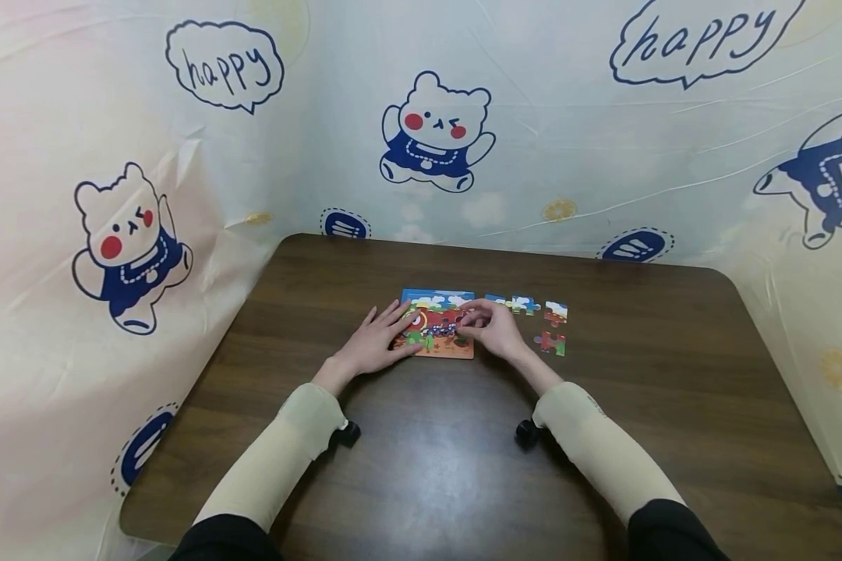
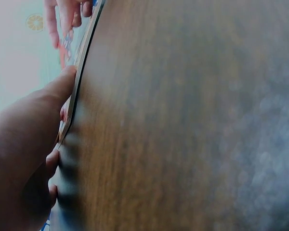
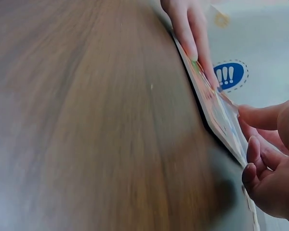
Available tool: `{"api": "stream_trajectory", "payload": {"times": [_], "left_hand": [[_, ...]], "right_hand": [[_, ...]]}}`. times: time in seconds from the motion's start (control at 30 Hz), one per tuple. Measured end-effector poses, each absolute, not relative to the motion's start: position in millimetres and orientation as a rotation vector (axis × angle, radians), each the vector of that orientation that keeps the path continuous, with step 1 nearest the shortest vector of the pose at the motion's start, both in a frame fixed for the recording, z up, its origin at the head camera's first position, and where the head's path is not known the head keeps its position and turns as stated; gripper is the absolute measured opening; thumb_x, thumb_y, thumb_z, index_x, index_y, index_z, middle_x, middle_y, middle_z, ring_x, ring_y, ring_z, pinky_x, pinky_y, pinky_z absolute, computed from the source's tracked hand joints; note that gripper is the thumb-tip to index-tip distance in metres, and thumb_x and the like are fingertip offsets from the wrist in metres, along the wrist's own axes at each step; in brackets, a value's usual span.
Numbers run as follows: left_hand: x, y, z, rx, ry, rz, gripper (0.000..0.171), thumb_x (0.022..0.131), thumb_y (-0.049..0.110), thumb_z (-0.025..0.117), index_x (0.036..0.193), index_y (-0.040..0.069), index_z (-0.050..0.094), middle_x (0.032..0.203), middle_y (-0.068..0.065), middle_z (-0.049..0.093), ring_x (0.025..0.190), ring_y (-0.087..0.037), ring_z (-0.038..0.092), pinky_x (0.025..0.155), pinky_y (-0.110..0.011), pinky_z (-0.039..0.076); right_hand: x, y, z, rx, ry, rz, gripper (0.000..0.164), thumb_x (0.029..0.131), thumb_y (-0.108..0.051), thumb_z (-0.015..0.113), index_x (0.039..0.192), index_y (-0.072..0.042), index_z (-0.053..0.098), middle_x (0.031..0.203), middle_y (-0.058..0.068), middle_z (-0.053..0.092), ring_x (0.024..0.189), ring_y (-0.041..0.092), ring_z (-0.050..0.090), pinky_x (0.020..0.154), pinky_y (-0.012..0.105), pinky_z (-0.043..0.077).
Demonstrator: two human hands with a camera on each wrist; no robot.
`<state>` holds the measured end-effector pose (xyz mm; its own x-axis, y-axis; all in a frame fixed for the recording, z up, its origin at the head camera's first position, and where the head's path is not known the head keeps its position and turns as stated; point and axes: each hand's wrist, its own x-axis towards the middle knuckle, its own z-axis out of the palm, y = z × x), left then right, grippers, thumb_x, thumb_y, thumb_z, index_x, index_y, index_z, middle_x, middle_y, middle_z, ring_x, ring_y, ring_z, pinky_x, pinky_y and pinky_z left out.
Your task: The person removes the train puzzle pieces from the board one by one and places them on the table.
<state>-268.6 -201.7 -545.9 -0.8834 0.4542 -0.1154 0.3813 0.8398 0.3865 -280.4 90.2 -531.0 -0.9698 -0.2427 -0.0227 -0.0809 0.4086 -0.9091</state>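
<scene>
A colourful jigsaw puzzle board (image 1: 445,348), with blue sky on top and an orange lower part, lies flat on the table. Across its left side rests my left hand (image 1: 370,344), fingers spread and straight. At the board's right part, my right hand (image 1: 498,330) pinches a puzzle piece (image 3: 230,104) between thumb and fingers; in the right wrist view the piece looks tilted up from the board. The fingers hide most of that piece. Right of the board lie a blue-and-white cloud piece (image 1: 525,305), a white-and-red piece (image 1: 556,313) and a red-and-green piece (image 1: 551,343).
The brown wooden table (image 1: 421,467) has rounded corners and stands against a printed cloth (image 1: 337,117) with bears and "happy" bubbles. Another blue piece (image 1: 494,298) lies beside the board, partly behind the right hand. A black wrist device (image 1: 528,434) hangs below the right sleeve.
</scene>
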Motion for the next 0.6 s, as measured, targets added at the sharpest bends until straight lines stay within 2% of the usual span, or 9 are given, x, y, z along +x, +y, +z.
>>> {"api": "stream_trajectory", "payload": {"times": [0.27, 0.6], "left_hand": [[-270.1, -201.5, -549.7, 0.632, 2.818, 0.524, 0.083, 0.107, 0.069, 0.055, 0.176, 0.032, 0.028, 0.187, 0.001, 0.015, 0.176, -0.029, 0.007, 0.141, -0.064, 0.002], [-268.7, -201.7, -547.0, 0.624, 2.807, 0.557, 0.084, 0.106, 0.066, 0.060, 0.176, 0.030, 0.030, 0.187, -0.001, 0.017, 0.176, -0.031, 0.008, 0.140, -0.066, 0.002]], "right_hand": [[-271.6, 120.2, -532.2, -0.276, 2.525, -1.613, 0.036, 0.099, -0.008, 0.081, 0.134, -0.003, 0.073, 0.107, 0.018, 0.082, 0.082, 0.015, 0.055, 0.073, 0.023, 0.042], [-262.4, 149.7, -531.4, -0.194, 2.554, -1.593, 0.036, 0.101, -0.009, 0.081, 0.136, -0.003, 0.073, 0.110, 0.019, 0.083, 0.089, 0.016, 0.059, 0.075, 0.019, 0.042]]}}
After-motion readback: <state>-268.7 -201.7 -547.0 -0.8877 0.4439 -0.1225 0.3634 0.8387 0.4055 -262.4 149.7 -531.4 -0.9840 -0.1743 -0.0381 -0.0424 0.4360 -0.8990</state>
